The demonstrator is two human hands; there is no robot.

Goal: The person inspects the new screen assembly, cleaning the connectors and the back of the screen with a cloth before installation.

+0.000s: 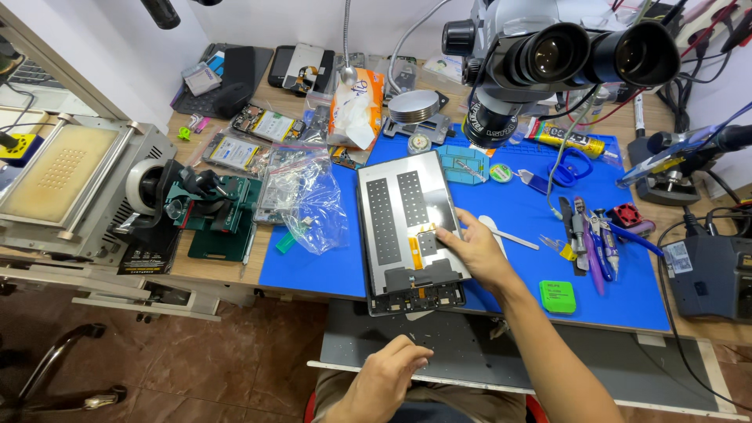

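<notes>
1. Tablet display panel, grey rectangular back-side up (407, 227), lies on blue mat (533, 211), near edge overhanging desk (235, 270).
2. Right hand (479, 252) flat, fingers pressing its edge; could tip off.
3. Left hand (392, 368) loosely curled, gripping nothing; offers no support.

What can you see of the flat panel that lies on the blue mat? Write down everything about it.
The flat panel is a thin grey rectangle, lying flat and slightly turned on the blue mat, its near end jutting past the mat's edge. Two dark strips dotted with pale spots run along it, beside a glossy dark area. Near the front sit an orange ribbon and a dark band of small parts. The right hand rests its fingertips on the right edge; the left hand is off it.
</notes>
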